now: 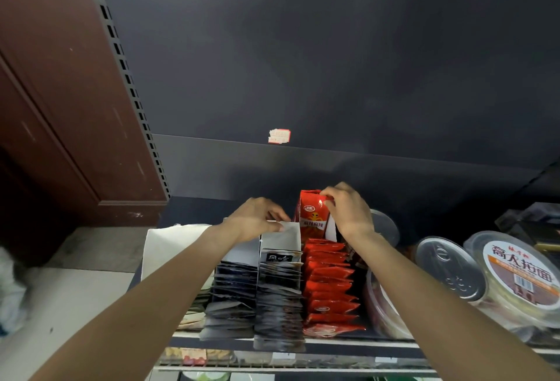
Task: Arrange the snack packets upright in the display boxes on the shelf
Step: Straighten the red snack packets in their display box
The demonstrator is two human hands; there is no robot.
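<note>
The right hand (348, 214) pinches the top edge of a glossy red foil snack packet (313, 217), holding it upright at the 12 o'clock end of a row of matching red packets (330, 286) in a display box on the dark metal shelf (333, 343). At 9 o'clock from it, the left hand (254, 220) grips the white cardboard back flap (288, 235) of the neighbouring box of black packets (280, 289). Round lidded tubs (515, 277) sit at 3 o'clock.
</note>
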